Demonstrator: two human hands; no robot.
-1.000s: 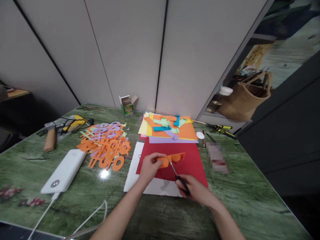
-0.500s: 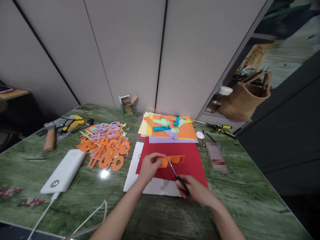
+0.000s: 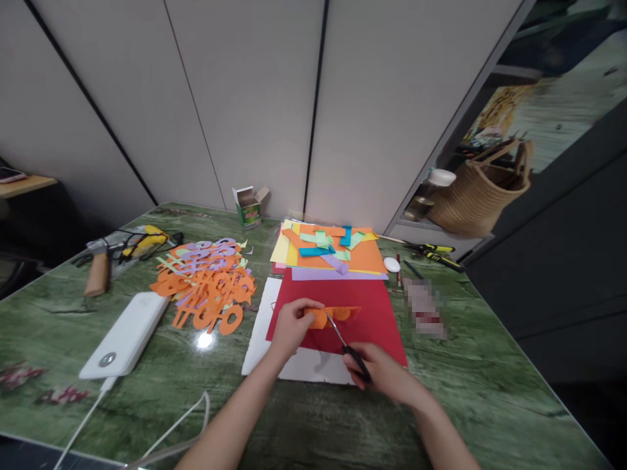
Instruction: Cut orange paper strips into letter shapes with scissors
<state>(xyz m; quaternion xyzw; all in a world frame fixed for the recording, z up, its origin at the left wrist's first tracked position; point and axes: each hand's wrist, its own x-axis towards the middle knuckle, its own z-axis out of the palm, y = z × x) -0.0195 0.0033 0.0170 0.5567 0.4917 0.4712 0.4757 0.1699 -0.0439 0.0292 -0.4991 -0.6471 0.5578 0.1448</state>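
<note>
My left hand (image 3: 294, 321) pinches the left end of an orange paper strip (image 3: 345, 313) that has rounded shapes cut along it. My right hand (image 3: 372, 367) is wrapped round the black handles of a pair of scissors (image 3: 337, 331), whose blades meet the strip just right of my left fingertips. Beneath both lies a red sheet (image 3: 369, 294) on top of a white board (image 3: 313, 369). Behind it are stacked coloured sheets (image 3: 372, 258) with folded paper strips on them.
Orange and purple paper cutouts (image 3: 215, 287) are heaped on the left, near a white power bank (image 3: 125, 336) with a cable. A small green box (image 3: 249, 212) stands at the back. Pliers (image 3: 434, 254) and a white oval object (image 3: 392, 264) lie to the right.
The free right end of the orange strip has shifted slightly and looks flatter. Both hands and the scissors are in nearly the same place.
</note>
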